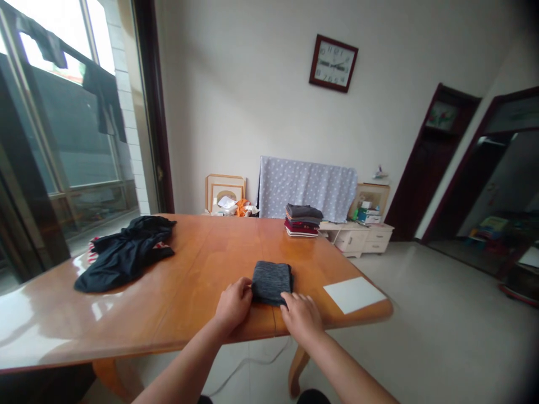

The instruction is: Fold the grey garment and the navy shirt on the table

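- Both my forearms reach forward from the bottom of the view, bare to the elbow, converging toward the near edge of the surface (177,292).
- My left hand (233,304) lies knuckles up, fingers curled onto the near left corner of the folded dark grey garment (272,282); it grips or presses that edge, though I cannot tell whether cloth is pinched between the fingers.
- My right hand (301,316) lies flat, palm down, fingertips touching the garment's near right corner, fingers loosely together.
- The folded dark grey garment is a compact rectangle lying flat on the surface, just beyond and between my two hands, near the front edge.
- A white sheet (354,294) lies to the right of my right hand, near the surface's right corner, apart from the garment.
- A stack of folded clothes (303,219), grey on top with red layers below, sits at the far edge, well beyond the garment.
- A loose heap of black clothing (126,252) sprawls on the left part of the surface, with a striped red and white piece showing beneath it, well apart from my hands.
- Nothing lies between my hands and the garment.
- Beyond the surface a dotted grey cloth (306,188) drapes over furniture by the wall, and a clock (333,63) hangs above.
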The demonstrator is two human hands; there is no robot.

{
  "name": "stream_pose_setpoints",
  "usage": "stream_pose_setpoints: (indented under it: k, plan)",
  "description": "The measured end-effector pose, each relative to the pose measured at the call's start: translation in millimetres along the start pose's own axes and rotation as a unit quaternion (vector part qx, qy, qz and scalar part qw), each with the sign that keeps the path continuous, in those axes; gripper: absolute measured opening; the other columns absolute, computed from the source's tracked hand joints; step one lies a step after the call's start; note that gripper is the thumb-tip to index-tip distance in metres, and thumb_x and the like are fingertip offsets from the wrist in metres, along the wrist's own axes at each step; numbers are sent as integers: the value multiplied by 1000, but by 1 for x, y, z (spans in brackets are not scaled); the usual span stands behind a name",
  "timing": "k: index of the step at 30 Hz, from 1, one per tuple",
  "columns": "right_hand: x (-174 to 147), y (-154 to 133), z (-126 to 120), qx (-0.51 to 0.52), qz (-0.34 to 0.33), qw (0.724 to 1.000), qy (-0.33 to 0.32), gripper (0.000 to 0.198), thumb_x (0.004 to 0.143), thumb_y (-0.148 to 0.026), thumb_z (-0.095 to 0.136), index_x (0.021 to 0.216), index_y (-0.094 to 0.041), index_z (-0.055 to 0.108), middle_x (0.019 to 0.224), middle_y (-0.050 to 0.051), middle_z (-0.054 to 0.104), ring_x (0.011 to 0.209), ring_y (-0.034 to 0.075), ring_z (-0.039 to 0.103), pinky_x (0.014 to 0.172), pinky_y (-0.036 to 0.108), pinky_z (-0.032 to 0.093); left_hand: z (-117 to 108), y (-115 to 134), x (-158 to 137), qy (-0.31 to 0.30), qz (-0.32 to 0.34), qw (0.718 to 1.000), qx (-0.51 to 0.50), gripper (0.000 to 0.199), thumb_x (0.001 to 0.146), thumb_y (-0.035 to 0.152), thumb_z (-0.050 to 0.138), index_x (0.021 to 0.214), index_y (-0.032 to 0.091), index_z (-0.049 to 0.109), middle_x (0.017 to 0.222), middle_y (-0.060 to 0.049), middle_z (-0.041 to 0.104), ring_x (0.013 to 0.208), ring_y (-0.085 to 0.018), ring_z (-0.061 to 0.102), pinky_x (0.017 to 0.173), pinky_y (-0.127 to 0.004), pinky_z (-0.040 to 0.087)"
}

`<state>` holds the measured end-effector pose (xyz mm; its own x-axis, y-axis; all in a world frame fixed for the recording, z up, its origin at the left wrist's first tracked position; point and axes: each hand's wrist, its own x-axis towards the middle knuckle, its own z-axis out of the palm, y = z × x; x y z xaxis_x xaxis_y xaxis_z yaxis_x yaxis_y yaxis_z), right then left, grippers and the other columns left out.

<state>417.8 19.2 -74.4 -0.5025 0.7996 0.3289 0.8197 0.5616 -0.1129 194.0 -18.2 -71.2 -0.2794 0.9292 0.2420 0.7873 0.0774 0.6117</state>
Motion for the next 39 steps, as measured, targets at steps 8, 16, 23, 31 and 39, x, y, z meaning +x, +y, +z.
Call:
stream_pose_setpoints:
  k: [8, 16, 23, 31, 39]
  plan:
    - [11, 28, -9, -29, -38, 999, -3, 32, 99, -20, 37, 102, -20, 68, 92, 10, 73, 92, 23, 65, 84, 35, 35, 2, 23, -12, -15, 34, 998, 45, 27, 91, 29, 47, 111, 26, 66, 106, -4, 74, 105, -22, 65, 91, -35, 42]
    - [29, 95, -19, -25, 21, 999, 20, 31, 98, -21, 40, 112, -23, 69, 100, 8, 75, 98, 23, 65, 91, 37, 33, 28, 76, -37, -104, 178, 978, 23, 27, 85, 27, 54, 108, 30, 68, 100, -1, 74, 102, -23, 64, 92, -37, 43]
    - [7, 88, -17, 64, 95, 990, 78, 31, 96, -29, 45, 118, -25, 66, 112, 7, 71, 102, 22, 63, 89, 31, 39, 26, 50, -15, -34, 94, 995, -13, 27, 86, 18, 47, 105, 24, 66, 104, -3, 73, 104, -20, 65, 92, -31, 46]
    - [-20, 37, -12, 57, 1, 998, 35, 40, 91, -44, 57, 129, -29, 59, 108, 8, 71, 104, 28, 61, 97, 41, 33, 12, 29, 14, -21, 122, 985, 121, 46, 82, 10, 49, 125, 24, 61, 133, -7, 60, 124, -22, 53, 105, -37, 37]
    - [-17, 48, -19, 30, -29, 999, 18, 28, 96, -27, 45, 115, -25, 65, 95, 7, 73, 95, 24, 65, 91, 38, 34, 22, 41, 22, -71, 158, 978, 116, 40, 83, 16, 51, 119, 26, 66, 118, -7, 65, 111, -22, 61, 97, -35, 42]
